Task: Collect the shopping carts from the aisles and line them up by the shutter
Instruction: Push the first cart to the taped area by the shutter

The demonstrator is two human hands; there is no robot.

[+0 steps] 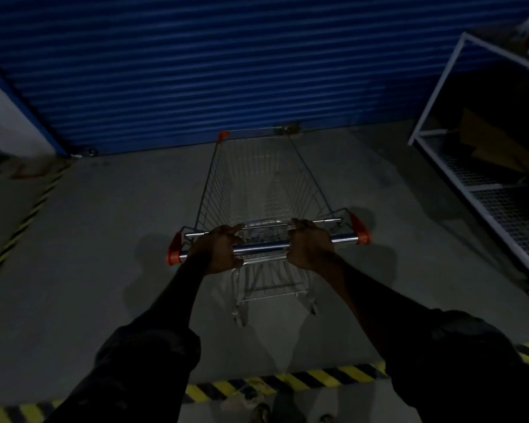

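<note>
Gripping the handle bar (261, 247) of the shopping cart (258, 184), left hand (217, 253) and right hand (310, 245) both clenched round it, cart nose near the blue shutter (196, 71).

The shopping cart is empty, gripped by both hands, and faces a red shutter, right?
No: the head view shows the shutter is blue, not red. The shopping cart is empty, and the left hand and right hand both grip its handle.

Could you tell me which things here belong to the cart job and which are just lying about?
Job: silver wire shopping cart, blue ribbed metal shutter, left hand, right hand.
Lying about: white metal mesh rack, yellow-and-black striped floor tape.
</note>
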